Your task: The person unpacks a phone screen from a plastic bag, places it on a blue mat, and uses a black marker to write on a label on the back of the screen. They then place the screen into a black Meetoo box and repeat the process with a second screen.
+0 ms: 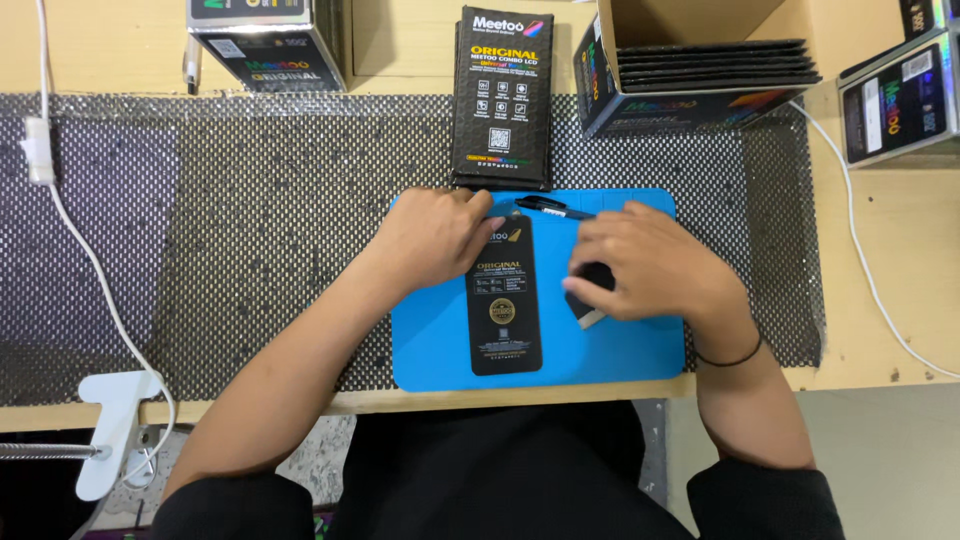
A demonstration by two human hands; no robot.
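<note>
Left hand point(432, 235) pins top of flat black packet point(505, 300), mid-frame on blue mat point(440, 350), fingers spread flat. Right hand point(650, 270) cups small dark piece point(588, 300) just right of packet. Best kept pressed flat, pen point(552, 208) left clear above.

Light wooden workbench point(900, 250) spanning the frame, black perforated anti-slip mat point(250, 200) across its middle, white cable point(90, 260) down the left side, white clamp point(115, 425) at lower left edge, pale grey floor point(890, 460) at lower right, even bright lighting
</note>
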